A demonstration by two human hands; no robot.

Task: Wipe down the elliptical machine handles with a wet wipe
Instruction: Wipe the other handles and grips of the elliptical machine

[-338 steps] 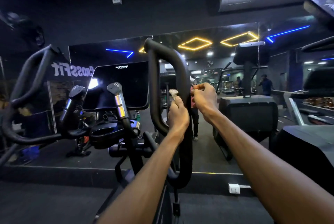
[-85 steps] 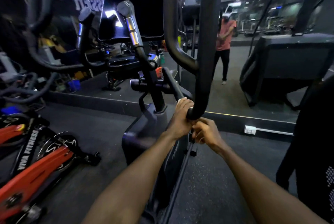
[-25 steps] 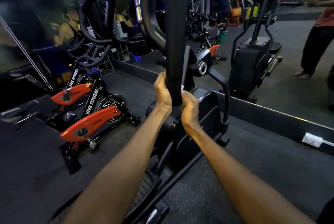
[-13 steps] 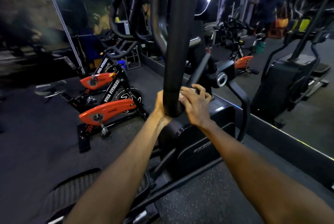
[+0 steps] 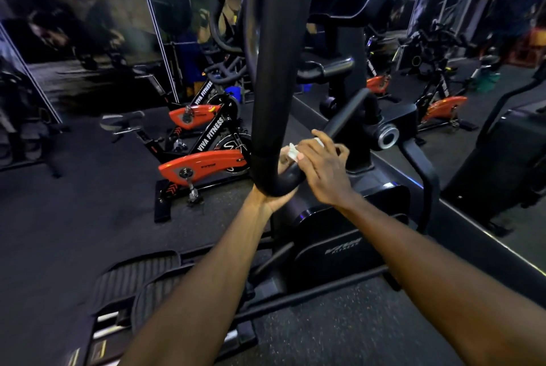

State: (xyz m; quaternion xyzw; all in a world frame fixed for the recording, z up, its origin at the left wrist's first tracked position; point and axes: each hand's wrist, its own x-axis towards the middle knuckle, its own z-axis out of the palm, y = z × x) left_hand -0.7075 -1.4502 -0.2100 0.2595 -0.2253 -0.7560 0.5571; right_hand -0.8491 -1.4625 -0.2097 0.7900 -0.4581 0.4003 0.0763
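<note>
Elliptical handle (image 5: 273, 76) hangs centre-frame, curving at its base. Far left, red spin bikes (image 5: 204, 163) read "VIVA FITNESS". Left hand (image 5: 273, 198) cups the bend from below, fingers wrapped round it; right hand (image 5: 320, 170) presses a white wet wipe (image 5: 292, 153) against it.

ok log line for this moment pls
left hand: grips handle bottom bend from below | right hand: presses wet wipe on bend | step: wiping lower end
</note>
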